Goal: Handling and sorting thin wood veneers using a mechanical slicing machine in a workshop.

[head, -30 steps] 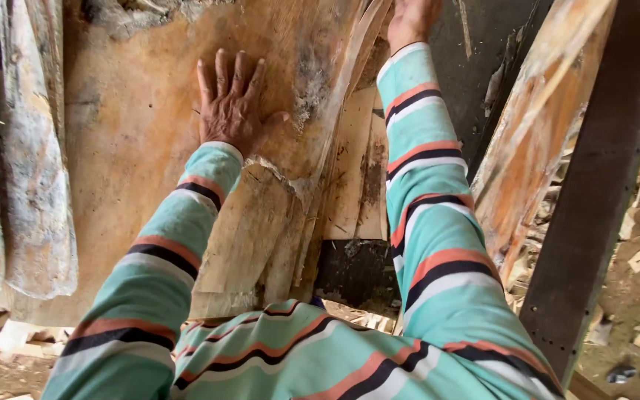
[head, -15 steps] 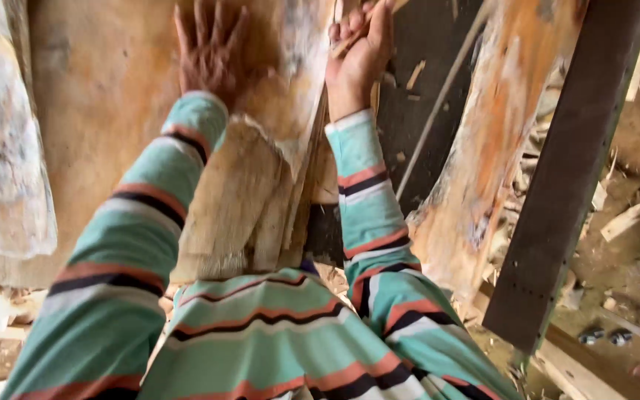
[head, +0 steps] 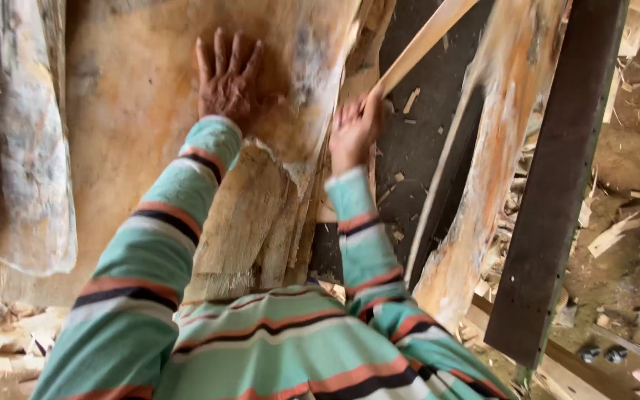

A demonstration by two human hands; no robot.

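While both arms reach up in striped sleeves, the scene reads as follows.

Left hand: the left hand (head: pixel 225 80) lies flat with fingers spread on the big wood sheet (head: pixel 135 126), palm pressed to its orange-brown face; it grips nothing.

Right hand: the right hand (head: pixel 353 127) is curled closed around a thin wood strip (head: pixel 418 46), holding it near its lower end; the knuckles face the camera.

Wood strip: pale and narrow, it slants up and to the right from the right hand, out past the top edge of the view; it sits just beside the right edge of the big wood sheet, in front of a dark board (head: pixel 427 141) behind.

Wood sheet: wide, rough and stained with grey patches (its lower edge is torn and ragged); thinner layered sheets (head: pixel 257 222) hang below it, between the two forearms.

Left side: a pale grey slab (head: pixel 27 148) hangs beside the sheet.

Right side: a curved, orange-streaked plank (head: pixel 494 148) leans beside a dark beam (head: pixel 568 170); the two stand close together.

Floor: wood chips and offcuts (head: pixel 616 233) lie scattered on the dirt at lower right; more scraps (head: pixel 1 337) lie at lower left.
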